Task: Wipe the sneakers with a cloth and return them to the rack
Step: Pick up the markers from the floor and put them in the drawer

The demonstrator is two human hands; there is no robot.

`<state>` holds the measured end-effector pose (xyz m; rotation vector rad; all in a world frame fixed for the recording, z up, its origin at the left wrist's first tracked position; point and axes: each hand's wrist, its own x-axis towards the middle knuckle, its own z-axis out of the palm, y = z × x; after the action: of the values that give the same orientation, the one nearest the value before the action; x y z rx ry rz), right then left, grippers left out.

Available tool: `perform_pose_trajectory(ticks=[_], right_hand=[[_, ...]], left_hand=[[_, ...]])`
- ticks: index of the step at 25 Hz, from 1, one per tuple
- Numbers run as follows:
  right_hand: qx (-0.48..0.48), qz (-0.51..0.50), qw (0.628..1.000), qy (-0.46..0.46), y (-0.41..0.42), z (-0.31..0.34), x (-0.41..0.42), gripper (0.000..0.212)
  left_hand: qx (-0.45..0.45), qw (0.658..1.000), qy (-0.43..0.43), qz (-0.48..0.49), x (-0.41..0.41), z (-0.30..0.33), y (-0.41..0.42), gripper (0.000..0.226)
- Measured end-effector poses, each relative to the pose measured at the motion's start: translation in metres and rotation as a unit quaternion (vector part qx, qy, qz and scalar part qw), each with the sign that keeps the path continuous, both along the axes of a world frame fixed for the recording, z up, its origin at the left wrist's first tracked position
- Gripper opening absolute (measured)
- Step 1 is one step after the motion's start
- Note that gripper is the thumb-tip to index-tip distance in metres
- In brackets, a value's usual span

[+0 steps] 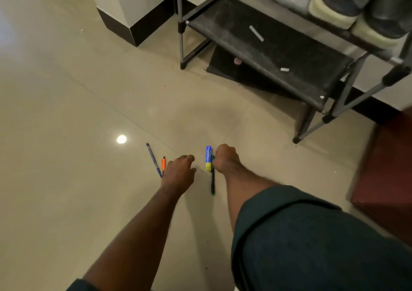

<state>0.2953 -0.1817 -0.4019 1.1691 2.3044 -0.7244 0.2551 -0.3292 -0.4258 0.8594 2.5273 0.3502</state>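
Two dark sneakers with pale soles [347, 3] stand on the upper shelf of the shoe rack [289, 61] at the top right. No cloth is in view. My left hand [179, 171] hovers low over the tiled floor, fingers curled and slightly apart, holding nothing. My right hand [225, 158] is closed into a loose fist beside a blue and yellow glue stick [208, 158] and a dark green pen [213, 182] on the floor; whether it grips either I cannot tell.
A blue pen [153, 160] and an orange marker [163, 163] lie left of my left hand. Two white chalk pieces [256, 33] rest on the rack's black lower shelf. A dark red mat [385, 174] lies at right, a wall corner [133, 12] at top.
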Motion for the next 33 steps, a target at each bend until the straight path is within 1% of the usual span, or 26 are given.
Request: perform_pose_trajectory(ticks=[2,5,6,11,15,17,19,21,23,24,26,27,28,30,31,33], right_hand=[[-0.01,-0.009,0.999,-0.033,0.003,-0.014,0.002,0.022],[-0.036,-0.033,0.997,-0.066,0.002,-0.025,0.011,0.041],[-0.039,-0.039,0.996,-0.068,0.001,-0.031,0.014,0.043],[-0.038,-0.064,0.995,-0.059,-0.006,-0.05,0.018,0.04],[-0.021,-0.074,0.996,-0.05,0.006,-0.052,0.011,0.03],[-0.027,-0.094,0.995,-0.035,0.013,-0.053,0.012,0.032],[-0.05,-0.127,0.99,-0.027,0.02,-0.052,0.01,0.031],[-0.1,-0.167,0.98,-0.031,0.032,-0.048,0.011,0.026],[-0.168,-0.174,0.969,-0.042,0.05,-0.036,0.014,0.025],[-0.199,-0.168,0.965,-0.033,0.061,-0.021,0.017,0.022],[-0.257,-0.166,0.952,0.011,0.085,0.018,0.026,0.015],[-0.272,-0.186,0.942,0.059,0.103,0.045,0.038,0.012],[-0.266,-0.212,0.932,0.121,0.122,0.076,0.056,0.009],[-0.225,-0.252,0.911,0.237,0.149,0.123,0.095,0.006],[-0.191,-0.265,0.902,0.282,0.16,0.145,0.122,0.007],[-0.117,-0.281,0.889,0.342,0.174,0.184,0.183,0.015]], left_hand=[[0.013,1.0,-0.015,0.012,0.003,-0.011,0.004,0.04],[0.035,0.997,-0.039,0.057,0.002,-0.021,0.015,0.04],[0.037,0.996,-0.044,0.072,0.001,-0.022,0.02,0.039],[0.05,0.985,-0.057,0.153,0.003,-0.032,0.043,0.038],[0.054,0.972,-0.08,0.216,0.014,-0.044,0.054,0.04],[0.044,0.967,-0.089,0.234,0.019,-0.047,0.061,0.036],[0.033,0.963,-0.093,0.251,0.024,-0.047,0.069,0.024],[0.016,0.959,-0.103,0.264,0.026,-0.045,0.075,0.014],[0.005,0.962,-0.104,0.253,0.024,-0.05,0.075,0.013],[0.014,0.965,-0.096,0.245,0.022,-0.049,0.074,0.014],[0.065,0.965,-0.085,0.238,0.021,-0.041,0.076,0.014],[0.111,0.962,-0.084,0.235,0.025,-0.026,0.088,0.013],[0.158,0.955,-0.091,0.234,0.031,-0.006,0.105,0.013],[0.228,0.945,-0.116,0.206,0.043,0.038,0.145,0.011],[0.261,0.945,-0.114,0.16,0.052,0.064,0.169,0.009],[0.324,0.941,-0.09,0.047,0.074,0.117,0.213,0.011]])
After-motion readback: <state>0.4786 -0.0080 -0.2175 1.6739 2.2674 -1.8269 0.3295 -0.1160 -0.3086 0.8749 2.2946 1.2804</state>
